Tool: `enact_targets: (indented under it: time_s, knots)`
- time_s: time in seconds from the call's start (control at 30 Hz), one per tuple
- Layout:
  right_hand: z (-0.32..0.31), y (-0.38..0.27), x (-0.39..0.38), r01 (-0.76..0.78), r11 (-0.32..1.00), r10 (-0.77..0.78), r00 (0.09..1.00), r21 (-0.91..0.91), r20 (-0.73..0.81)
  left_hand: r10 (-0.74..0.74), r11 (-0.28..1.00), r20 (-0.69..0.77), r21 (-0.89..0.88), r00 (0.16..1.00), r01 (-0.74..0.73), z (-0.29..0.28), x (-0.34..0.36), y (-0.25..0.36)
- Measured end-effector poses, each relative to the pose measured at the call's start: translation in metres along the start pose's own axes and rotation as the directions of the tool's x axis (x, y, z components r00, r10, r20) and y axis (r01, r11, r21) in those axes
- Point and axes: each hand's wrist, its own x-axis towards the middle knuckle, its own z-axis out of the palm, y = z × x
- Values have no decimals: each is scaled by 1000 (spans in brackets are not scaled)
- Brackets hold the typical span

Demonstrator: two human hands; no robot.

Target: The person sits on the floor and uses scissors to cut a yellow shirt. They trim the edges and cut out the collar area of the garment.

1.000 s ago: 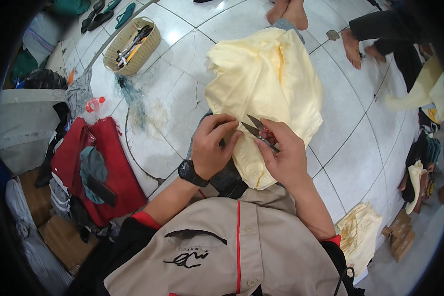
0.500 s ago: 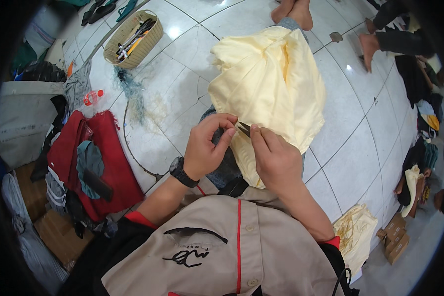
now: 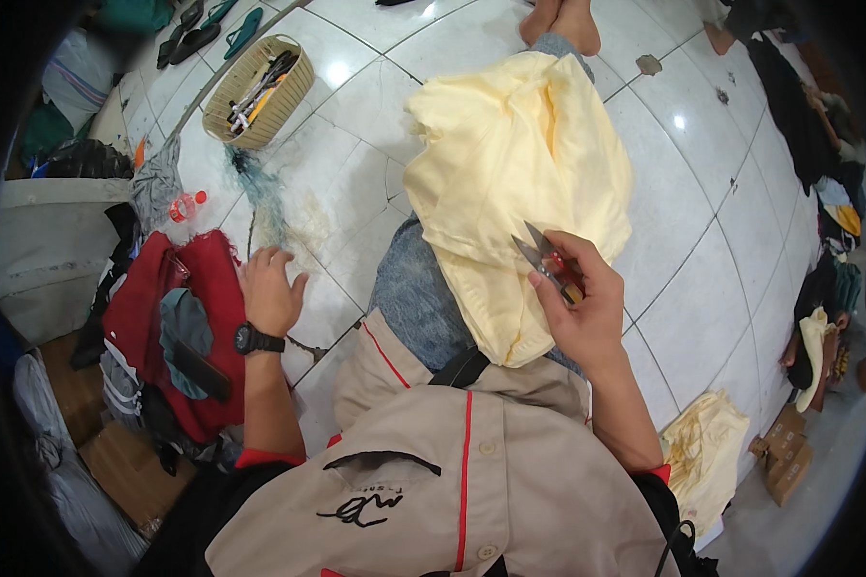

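A pale yellow cloth garment (image 3: pixel 510 163) lies in folds over my outstretched legs. Above its near part my right hand (image 3: pixel 587 308) is closed around a pair of thread snips (image 3: pixel 553 269), whose two pointed blades stand apart and aim up and left. Off to the left, my left hand (image 3: pixel 271 293) holds nothing. Its fingers are spread, and it is beside the right edge of a heap of dark red cloth (image 3: pixel 226 269); whether it touches the cloth or floor I cannot tell.
A beige basket (image 3: pixel 303 91) of tools stands at the far left, with loose bluish threads (image 3: pixel 260 188) nearer me. A small red-labelled bottle (image 3: pixel 188 205) lies by the red cloth. Another pale yellow cloth (image 3: pixel 707 452) and cardboard boxes (image 3: pixel 784 452) are at right. Other people sit along the right edge.
My left hand has left the garment and moved left to beside the red cloth. My right hand has shifted right and turned, bringing the snips into fuller view.
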Motion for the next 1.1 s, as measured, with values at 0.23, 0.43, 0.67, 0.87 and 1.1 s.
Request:
enact_targets:
  time_s: [0.23,0.43,0.67,0.87,1.1]
  knots:
    - [-2,-2,9,94,951,-40,982,-295,185,279,605,-466,-594,840,-530,-14,41,128]
    - [-26,13,42,-195,976,204,974,-98,99,193,445,-403,-776,895,-446,-17,64,158]
    - [-13,9,49,-261,911,240,965,-320,-104,127,622,-377,-690,917,-370,-34,71,173]
    - [-14,-7,34,-128,979,161,962,156,-219,85,585,-413,-716,907,-381,-50,53,202]
    - [15,3,26,-26,999,27,999,47,-24,26,536,46,-844,999,25,-43,71,199]
